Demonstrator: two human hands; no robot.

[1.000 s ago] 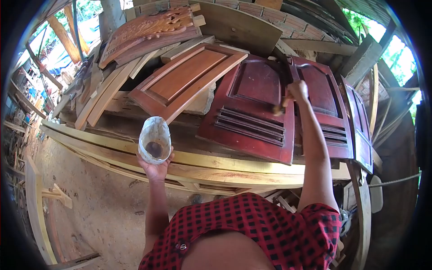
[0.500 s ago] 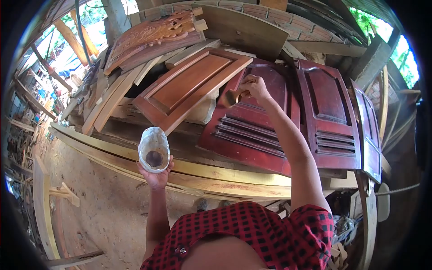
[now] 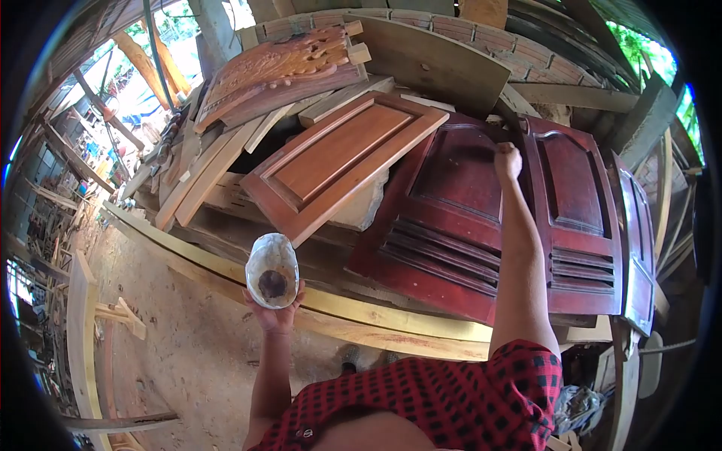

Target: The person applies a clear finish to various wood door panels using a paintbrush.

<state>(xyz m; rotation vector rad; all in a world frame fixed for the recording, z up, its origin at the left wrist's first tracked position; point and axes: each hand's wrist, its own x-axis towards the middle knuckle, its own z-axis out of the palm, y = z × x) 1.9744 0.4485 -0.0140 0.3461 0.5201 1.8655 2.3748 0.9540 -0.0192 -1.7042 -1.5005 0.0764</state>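
Observation:
My left hand [image 3: 276,314] is wrapped round a whitish, cut-open container [image 3: 272,255] with dark liquid in its bottom, held low at the left centre. My right hand [image 3: 509,162] is closed at the upper edge of a dark red panel [image 3: 451,169], close to where it meets a second dark red panel [image 3: 568,180]. Its fingers are wrapped round a brush, of which only a dark part shows beside the fist. Left of these panels, a lighter brown panel [image 3: 338,154] rests at a slant on stacked wood.
A carved wooden piece [image 3: 282,71] lies on boards at the upper left. Long yellowish planks [image 3: 376,312] run across in front of me. Another narrow red panel [image 3: 635,240] leans at the right. A brick wall [image 3: 519,56] stands behind.
My right hand has moved right and slightly up, from the left part of the dark red panel to its right edge. The whole view has shifted a little, and my left hand still holds the container.

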